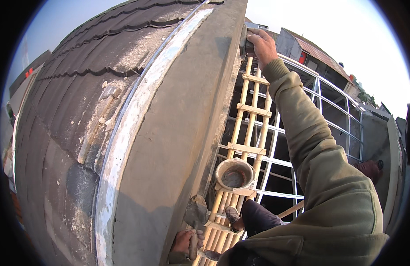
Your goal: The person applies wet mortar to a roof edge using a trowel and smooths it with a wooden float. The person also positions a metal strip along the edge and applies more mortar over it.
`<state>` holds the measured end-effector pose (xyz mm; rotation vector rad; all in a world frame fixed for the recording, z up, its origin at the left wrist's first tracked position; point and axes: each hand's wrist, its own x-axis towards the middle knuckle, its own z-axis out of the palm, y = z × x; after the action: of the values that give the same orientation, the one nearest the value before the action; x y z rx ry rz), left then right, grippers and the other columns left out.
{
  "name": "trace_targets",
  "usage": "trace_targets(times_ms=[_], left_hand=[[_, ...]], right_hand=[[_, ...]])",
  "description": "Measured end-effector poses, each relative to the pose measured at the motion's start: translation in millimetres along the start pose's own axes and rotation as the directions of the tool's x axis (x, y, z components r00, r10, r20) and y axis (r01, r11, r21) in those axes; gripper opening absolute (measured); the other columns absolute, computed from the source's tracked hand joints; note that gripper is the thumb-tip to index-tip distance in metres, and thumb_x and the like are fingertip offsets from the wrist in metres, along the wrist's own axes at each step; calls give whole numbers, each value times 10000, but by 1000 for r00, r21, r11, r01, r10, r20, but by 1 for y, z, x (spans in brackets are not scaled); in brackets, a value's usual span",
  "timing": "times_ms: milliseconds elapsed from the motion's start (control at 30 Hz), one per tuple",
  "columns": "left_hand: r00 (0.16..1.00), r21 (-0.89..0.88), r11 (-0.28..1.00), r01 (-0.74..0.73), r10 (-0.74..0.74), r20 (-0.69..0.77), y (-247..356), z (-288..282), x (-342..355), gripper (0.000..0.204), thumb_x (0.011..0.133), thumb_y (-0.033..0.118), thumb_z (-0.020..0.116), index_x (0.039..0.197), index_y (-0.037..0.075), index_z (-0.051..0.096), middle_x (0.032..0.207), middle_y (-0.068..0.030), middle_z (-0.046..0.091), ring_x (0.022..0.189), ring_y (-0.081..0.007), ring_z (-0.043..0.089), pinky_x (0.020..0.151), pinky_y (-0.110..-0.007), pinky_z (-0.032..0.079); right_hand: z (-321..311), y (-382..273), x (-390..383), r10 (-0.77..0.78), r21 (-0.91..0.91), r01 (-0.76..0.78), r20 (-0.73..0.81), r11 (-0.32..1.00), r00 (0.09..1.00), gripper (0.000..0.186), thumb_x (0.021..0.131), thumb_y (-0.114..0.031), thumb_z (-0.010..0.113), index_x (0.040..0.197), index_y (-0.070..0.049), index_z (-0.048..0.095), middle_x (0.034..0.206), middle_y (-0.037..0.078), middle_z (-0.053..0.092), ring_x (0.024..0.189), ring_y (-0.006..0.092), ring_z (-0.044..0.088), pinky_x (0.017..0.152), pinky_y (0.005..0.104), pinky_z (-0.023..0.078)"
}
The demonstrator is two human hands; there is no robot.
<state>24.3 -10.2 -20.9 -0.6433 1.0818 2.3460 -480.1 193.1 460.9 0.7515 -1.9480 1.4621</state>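
My left hand (183,240), low in the head view, is closed round the handle of a trowel. The mortar-coated blade of the trowel (196,211) is beside the wall's lower right edge. My right arm reaches far up. My right hand (263,45) grips a dark grey block-shaped tool (246,43) against the side of the wall; its exact kind is hard to make out. Between the hands runs the wall's grey plastered top (169,119), smooth and partly in shadow. A round mortar bucket (234,174), with grey mix inside, stands on the bamboo scaffold.
Bamboo poles with wooden crosspieces (246,147) form the walkway beside the wall, and my foot (233,218) is on it. White metal framing (280,162) spans a dark drop to the right. A brown tiled roof (76,102) slopes away on the left, with loose mortar crumbs.
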Motion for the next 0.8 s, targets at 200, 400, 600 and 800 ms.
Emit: trace_targets(times_ms=[200,400,600,800], left_hand=[[1000,30,1000,-3,4,-11,-3,-1,2,377,1064,205,469,1200,-120,602,989,-246,702,726,-316,699,686,-449,592],[999,54,998,-12,14,-32,-11,-10,1,386,1070,212,465,1218,-118,599,999,-247,706,722,-301,700,686,-448,610],[999,18,1000,-16,16,-29,-1,0,-6,395,1071,215,470,1232,-122,598,998,-241,704,742,-303,707,701,-448,612],[999,27,999,-33,32,26,-10,-13,1,394,1051,209,485,1228,-124,601,995,-250,711,756,-310,717,715,-449,617]], right_hand=[[43,-4,-98,173,418,-219,144,882,974,444,1000,-60,668,1409,85,572,882,71,667,707,151,622,618,339,503],[44,0,-133,191,421,-246,167,873,967,501,1012,-90,671,1463,87,546,890,71,684,723,157,646,662,351,545],[50,-12,-161,183,318,-257,243,913,953,498,1014,-101,697,1456,81,558,896,75,676,785,152,672,707,341,568],[45,-50,-176,66,469,-147,184,871,981,462,1018,-86,697,1441,57,582,950,72,702,805,139,690,717,322,586]])
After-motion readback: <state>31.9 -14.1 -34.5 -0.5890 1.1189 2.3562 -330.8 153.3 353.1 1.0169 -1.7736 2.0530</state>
